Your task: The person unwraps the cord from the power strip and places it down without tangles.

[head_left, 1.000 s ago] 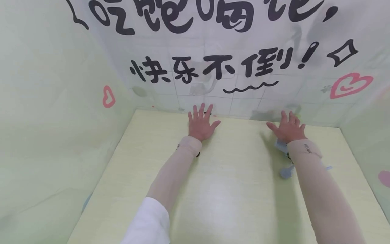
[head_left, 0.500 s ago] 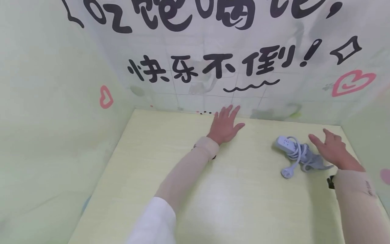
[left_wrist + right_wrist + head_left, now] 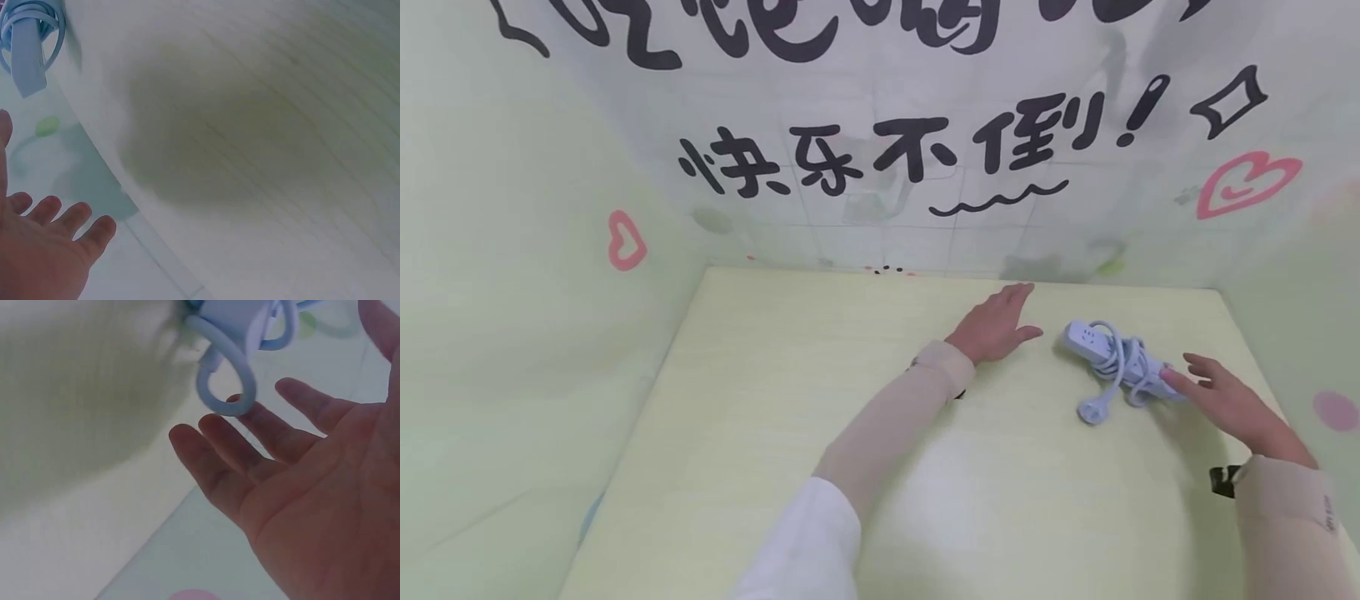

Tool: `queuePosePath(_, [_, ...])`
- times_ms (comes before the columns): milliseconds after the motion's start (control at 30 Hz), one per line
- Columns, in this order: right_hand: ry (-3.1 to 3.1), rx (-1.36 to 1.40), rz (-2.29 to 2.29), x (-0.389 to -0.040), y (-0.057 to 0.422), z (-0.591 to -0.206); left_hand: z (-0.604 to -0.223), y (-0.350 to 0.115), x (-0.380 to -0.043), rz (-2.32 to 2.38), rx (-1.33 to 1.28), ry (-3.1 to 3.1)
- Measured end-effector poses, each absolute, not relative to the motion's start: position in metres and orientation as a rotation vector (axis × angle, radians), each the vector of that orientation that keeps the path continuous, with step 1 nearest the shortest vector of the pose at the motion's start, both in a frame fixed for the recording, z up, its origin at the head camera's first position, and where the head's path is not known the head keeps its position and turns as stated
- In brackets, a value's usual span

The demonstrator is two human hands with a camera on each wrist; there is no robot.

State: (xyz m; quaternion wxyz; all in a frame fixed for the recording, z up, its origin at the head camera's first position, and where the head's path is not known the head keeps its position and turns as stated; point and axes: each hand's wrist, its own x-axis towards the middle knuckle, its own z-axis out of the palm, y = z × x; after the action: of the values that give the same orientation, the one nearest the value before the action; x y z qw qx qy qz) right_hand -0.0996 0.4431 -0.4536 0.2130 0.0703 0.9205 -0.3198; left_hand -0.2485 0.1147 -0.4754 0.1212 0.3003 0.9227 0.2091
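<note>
A pale blue power strip [image 3: 1084, 337] lies at the right of the table, its cord [image 3: 1123, 354] wound round it. The plug [image 3: 1093, 410] lies beside it on the near side. To the strip's left, my left hand [image 3: 991, 329] is open over the table, thumb pointing toward it. My right hand [image 3: 1228, 407] is at the strip's right end, where the thumb overlaps it in the head view. Its fingers are loosely extended, and a loop of the cord [image 3: 245, 384] hangs right at the fingertips in the right wrist view.
The light wood-patterned table [image 3: 820, 400] meets a back wall [image 3: 820, 200] covered with black lettering. Side walls rise at the left [image 3: 535, 292] and right [image 3: 1311, 333], with pink heart prints.
My right hand has gone from the back edge, over the power strip, round to its right end. My left hand has slid rightward along the back, toward the strip. The head view has shifted slightly.
</note>
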Motion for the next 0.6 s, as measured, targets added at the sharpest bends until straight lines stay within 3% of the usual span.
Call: queuePosePath(600, [2.671,0.261,-0.927,-0.099,0.431,-0.482,-0.486,0.169,-0.231,0.573,0.969,2.450])
